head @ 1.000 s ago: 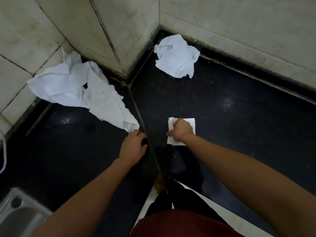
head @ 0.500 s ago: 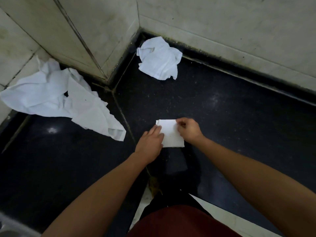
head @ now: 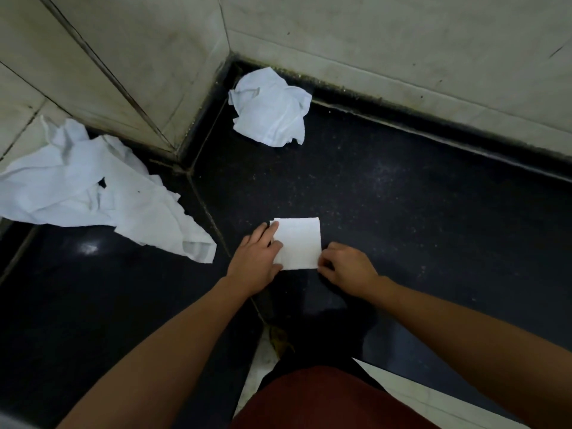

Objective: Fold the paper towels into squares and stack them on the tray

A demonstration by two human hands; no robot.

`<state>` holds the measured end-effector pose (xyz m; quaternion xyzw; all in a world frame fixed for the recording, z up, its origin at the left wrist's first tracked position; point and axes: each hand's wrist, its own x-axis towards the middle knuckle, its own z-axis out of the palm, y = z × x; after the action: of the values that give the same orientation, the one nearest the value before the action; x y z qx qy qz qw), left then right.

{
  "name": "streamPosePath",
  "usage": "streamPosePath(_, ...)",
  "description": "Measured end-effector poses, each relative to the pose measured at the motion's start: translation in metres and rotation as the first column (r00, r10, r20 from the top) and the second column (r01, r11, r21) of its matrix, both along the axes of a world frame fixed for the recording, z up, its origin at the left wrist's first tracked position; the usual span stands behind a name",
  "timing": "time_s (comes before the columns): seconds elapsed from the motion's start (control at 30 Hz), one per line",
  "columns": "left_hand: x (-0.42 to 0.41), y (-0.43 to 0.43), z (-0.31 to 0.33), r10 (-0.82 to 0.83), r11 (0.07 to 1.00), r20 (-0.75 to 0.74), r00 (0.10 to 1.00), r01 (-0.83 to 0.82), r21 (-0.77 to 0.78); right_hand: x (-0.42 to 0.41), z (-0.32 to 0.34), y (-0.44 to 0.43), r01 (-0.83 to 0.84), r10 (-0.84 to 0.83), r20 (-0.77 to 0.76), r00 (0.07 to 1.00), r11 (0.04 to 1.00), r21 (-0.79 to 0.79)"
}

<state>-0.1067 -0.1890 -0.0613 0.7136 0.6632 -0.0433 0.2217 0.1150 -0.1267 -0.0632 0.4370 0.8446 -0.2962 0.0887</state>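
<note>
Folded towel (head: 298, 244) lies on dark counter (head: 402, 212), near the seam. Left hand (head: 257, 264) spread flat on its left edge; right hand (head: 348, 267) pinches the near-right corner. Risk: layers slip & skew w/ uneven pull. Tray not visible.

The left hand (head: 258, 261) has come right across from the loose sheet (head: 102, 193) on the left, where it sat a second ago, and now lies flat on the left edge of the folded towel (head: 298, 244). The right hand (head: 348, 269), which was fisted on top of the towel a second ago, has slid off to the near right corner, fingertips pinching there, it seems. The towel itself now shows as a clean, flat near-square, no longer bunched under the fist.
</note>
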Motion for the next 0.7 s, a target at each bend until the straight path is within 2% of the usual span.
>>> streamPosePath(0.17, -0.005, 0.009, 0.003, 0.011, 0.999, 0.011, 1.000, -0.010, -0.037, -0.031, 0.015, 0.033, 0.124, -0.115, -0.076, 0.990, 0.984, 0.130)
streamPosePath(0.27, -0.003, 0.004, 0.005, 0.056, 0.998, 0.043, 0.998, -0.055, -0.027, -0.058, 0.018, 0.054, 0.044, -0.048, 0.082, 0.995, 0.998, 0.052)
streamPosePath(0.37, -0.008, -0.011, 0.007, 0.141, 0.990, 0.073, 0.987, -0.141, 0.000, -0.078, 0.015, 0.065, -0.089, 0.076, 0.259, 0.963, 0.995, 0.039)
streamPosePath(0.43, -0.015, -0.026, 0.006, 0.189, 0.982, 0.069, 0.980, -0.190, 0.005, -0.085, 0.014, 0.068, -0.070, 0.076, 0.293, 0.953, 0.997, -0.033)
streamPosePath(0.57, -0.029, -0.054, 0.006, 0.256, 0.966, 0.061, 0.965, -0.258, 0.023, -0.091, 0.016, 0.065, 0.001, 0.040, 0.270, 0.962, 0.988, -0.151)
streamPosePath(0.7, -0.036, -0.066, 0.011, 0.275, 0.958, 0.083, 0.958, -0.281, 0.065, -0.082, 0.024, 0.059, 0.111, -0.080, 0.128, 0.989, 0.959, -0.259)
